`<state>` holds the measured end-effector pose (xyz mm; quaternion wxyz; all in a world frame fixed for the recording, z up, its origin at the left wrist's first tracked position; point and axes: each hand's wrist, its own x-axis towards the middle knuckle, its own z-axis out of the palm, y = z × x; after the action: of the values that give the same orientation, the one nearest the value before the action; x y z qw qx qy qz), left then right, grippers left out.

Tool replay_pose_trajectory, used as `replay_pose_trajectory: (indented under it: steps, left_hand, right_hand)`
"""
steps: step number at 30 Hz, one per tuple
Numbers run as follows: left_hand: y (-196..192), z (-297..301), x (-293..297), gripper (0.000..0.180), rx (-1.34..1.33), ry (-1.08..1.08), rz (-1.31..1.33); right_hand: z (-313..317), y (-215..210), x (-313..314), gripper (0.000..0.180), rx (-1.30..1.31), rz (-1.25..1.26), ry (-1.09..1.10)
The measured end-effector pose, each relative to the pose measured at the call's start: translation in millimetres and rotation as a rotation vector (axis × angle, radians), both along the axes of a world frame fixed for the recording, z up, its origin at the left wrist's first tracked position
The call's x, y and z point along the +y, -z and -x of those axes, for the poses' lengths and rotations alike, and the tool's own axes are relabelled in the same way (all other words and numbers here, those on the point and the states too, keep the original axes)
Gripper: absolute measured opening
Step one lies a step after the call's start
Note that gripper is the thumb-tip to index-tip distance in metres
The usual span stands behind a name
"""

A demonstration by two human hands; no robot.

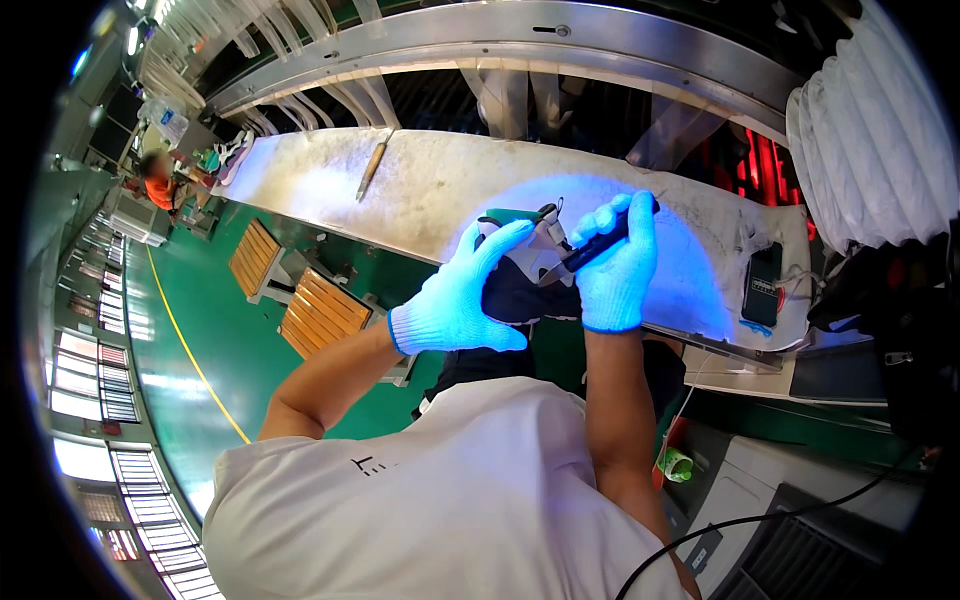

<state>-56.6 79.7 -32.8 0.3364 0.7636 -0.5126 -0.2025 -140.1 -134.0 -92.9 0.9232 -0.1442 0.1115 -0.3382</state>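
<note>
Both my hands wear white knit gloves tinted blue by the light. My left hand is wrapped round a grey and dark shoe, which is held over the bench's near edge; much of it lies behind my fingers. Closed round a black handle, my right hand holds a knife whose short blade points left and rests at or just over the shoe. Whether the blade touches it, I cannot tell. Farther left on the pale bench lies a wooden-handled tool with a narrow metal blade.
A black phone-like device lies at the bench's right end, near a hanging white ribbed duct. A metal rail runs along the back. Finished-looking shoes stand at the far left, near a seated person. Slatted wooden stools stand left.
</note>
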Motion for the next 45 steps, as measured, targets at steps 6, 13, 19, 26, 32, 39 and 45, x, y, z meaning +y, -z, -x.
replay_pose_trajectory:
  steps: [6, 13, 19, 26, 32, 39, 45]
  left_hand:
    - [-1.5, -5.6, -8.4, 0.131, 0.043, -0.012, 0.020]
    - [1.3, -15.0, -16.6, 0.127, 0.027, -0.005, 0.029]
    - [7.3, -18.1, -14.4, 0.108, 0.051, -0.072, 0.066]
    - [8.4, -8.7, -13.4, 0.100, 0.022, -0.171, 0.071]
    - [25.6, -3.9, -0.1, 0.097, 0.092, -0.241, 0.123]
    - [25.3, -6.4, 3.1, 0.096, 0.224, -0.304, 0.114]
    - [31.8, -11.8, 2.4, 0.095, 0.184, -0.265, 0.151]
  right_hand:
    - [0.2, 24.6, -5.5, 0.057, -0.006, 0.085, -0.047]
    - [-3.3, 40.7, -9.8, 0.059, -0.487, 0.016, -0.317]
    - [-4.1, 34.3, 6.1, 0.056, -0.188, 0.052, -0.081]
    - [4.2, 41.7, 2.9, 0.051, -0.205, 0.160, -0.037]
    - [3.2, 35.0, 8.0, 0.051, -0.112, 0.153, -0.076]
    - [-6.1, 25.0, 2.7, 0.049, -0.002, -0.140, -0.150]
    - [-31.4, -10.7, 19.1, 0.028, 0.547, 0.372, 0.041]
